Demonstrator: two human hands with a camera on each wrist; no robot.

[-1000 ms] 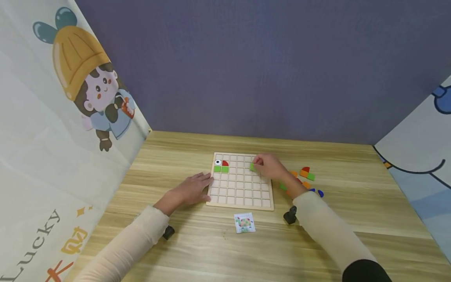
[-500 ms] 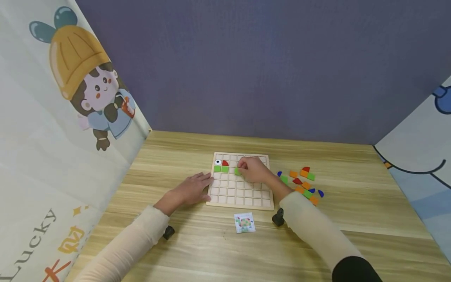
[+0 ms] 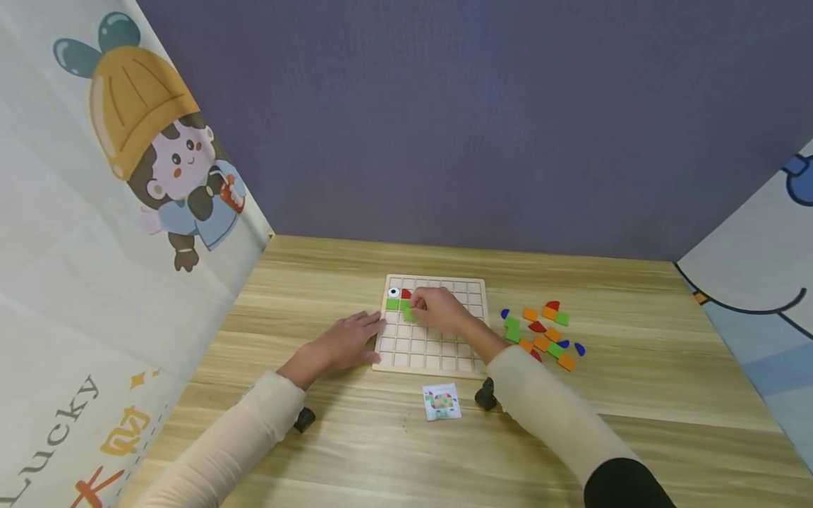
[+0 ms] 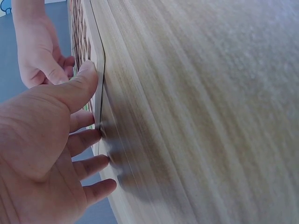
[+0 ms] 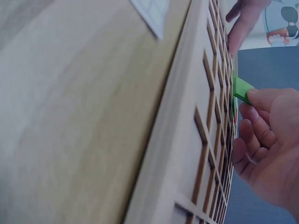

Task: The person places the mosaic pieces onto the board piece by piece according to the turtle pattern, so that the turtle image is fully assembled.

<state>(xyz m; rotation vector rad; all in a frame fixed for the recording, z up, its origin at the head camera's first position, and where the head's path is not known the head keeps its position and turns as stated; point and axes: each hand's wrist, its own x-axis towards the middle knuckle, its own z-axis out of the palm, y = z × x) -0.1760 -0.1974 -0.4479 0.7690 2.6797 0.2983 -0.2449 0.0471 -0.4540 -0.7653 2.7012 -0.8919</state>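
Pinching green tile [image 5: 242, 88], left hand [image 3: 346, 341] touching board [image 3: 418, 346]

"Head camera's aim?"
"Forward and down over the table [image 3: 381, 455], farther back."
"And the wrist ones?"
"Close, tipped sideways, at left hand [image 4: 42, 149] and right hand [image 5: 280, 144]; both catch the grid board [image 3: 432, 347]."

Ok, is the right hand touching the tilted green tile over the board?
Touching. The right wrist view shows the right hand gripping the green tile, thumb against its corner.
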